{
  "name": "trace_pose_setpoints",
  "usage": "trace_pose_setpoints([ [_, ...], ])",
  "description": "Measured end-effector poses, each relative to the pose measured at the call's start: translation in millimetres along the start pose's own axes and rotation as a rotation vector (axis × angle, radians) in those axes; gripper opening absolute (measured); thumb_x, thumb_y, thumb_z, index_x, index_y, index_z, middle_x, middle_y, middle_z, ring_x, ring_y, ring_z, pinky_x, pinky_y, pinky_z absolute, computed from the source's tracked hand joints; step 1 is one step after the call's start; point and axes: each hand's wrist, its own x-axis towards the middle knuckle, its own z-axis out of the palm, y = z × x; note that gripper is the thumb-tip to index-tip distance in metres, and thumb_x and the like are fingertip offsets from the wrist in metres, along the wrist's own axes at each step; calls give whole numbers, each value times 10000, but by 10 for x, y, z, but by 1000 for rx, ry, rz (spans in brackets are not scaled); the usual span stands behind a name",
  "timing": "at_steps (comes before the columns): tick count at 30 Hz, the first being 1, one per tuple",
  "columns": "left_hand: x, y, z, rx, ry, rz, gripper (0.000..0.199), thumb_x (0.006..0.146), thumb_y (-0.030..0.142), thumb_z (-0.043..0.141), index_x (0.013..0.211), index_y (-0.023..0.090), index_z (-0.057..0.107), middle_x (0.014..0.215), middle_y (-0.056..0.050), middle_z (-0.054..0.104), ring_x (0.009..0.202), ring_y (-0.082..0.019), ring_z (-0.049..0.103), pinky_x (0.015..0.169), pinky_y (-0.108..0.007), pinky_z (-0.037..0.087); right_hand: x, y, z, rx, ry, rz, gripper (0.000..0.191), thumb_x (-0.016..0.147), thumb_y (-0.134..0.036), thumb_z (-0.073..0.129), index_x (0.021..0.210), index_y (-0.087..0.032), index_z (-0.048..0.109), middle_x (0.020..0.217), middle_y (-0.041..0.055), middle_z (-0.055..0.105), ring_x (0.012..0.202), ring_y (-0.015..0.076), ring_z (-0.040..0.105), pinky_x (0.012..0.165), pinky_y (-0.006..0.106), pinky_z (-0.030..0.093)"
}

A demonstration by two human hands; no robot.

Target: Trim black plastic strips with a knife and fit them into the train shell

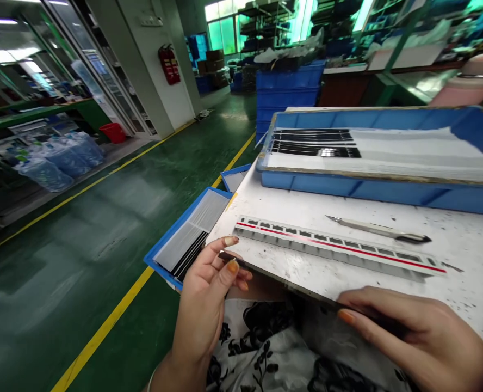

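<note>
Green-painted factory floor with a yellow lane line runs beside a white, ink-flecked workbench. Along the bench's near edge lies a long thin dark strip, its long axis running from hand to hand. The left hand pinches one end between thumb and fingers; the right hand curls closed over the other. Beyond lie a slotted grey rule with a red stripe, a slim steel craft knife, and a blue plastic tray holding black strips on white sheet.

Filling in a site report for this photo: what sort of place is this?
Probably a factory workshop: a green painted floor with a yellow safety line, stacked blue plastic crates, and a wall-mounted fire extinguisher.
</note>
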Motion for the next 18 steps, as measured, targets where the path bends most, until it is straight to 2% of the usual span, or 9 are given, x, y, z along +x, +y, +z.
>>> trace_pose_setpoints([
  [3,-26,-65,55,-17,-73,-123,386,795,264,831,1144,169,698,802,-27,684,665,-100,642,597,-173,539,48,-154,3,93,-38,31,160,961,-471,629,921,-356,733,869,-61,728,768,181,701,645,205,565],
  [6,-40,-108,107,-33,-119,-159,297,752,225,859,1027,166,763,778,-30,683,658,-104,646,591,-172,537,82,-242,21,146,-75,58,172,958,-428,608,865,-336,720,846,-64,712,783,183,693,655,223,553],
  [10,-32,-147,106,-21,-124,-144,166,710,236,888,832,170,796,842,-45,719,640,-99,652,575,-167,535,83,-294,33,194,-118,87,167,958,-388,592,878,-306,714,839,-50,705,772,185,678,664,253,525],
  [14,-17,-166,3,16,-108,-112,197,690,292,904,811,173,803,806,-33,718,579,-77,625,571,-156,532,42,-295,3,222,-187,151,156,965,-393,588,935,-291,702,886,-46,712,780,177,664,668,265,488],
  [18,16,-120,-104,38,-4,-44,214,692,316,901,818,174,801,840,-39,724,586,-85,637,568,-158,549,-15,-251,-61,252,-163,196,161,955,-419,607,1017,-305,703,935,-36,710,843,193,658,677,266,482],
])
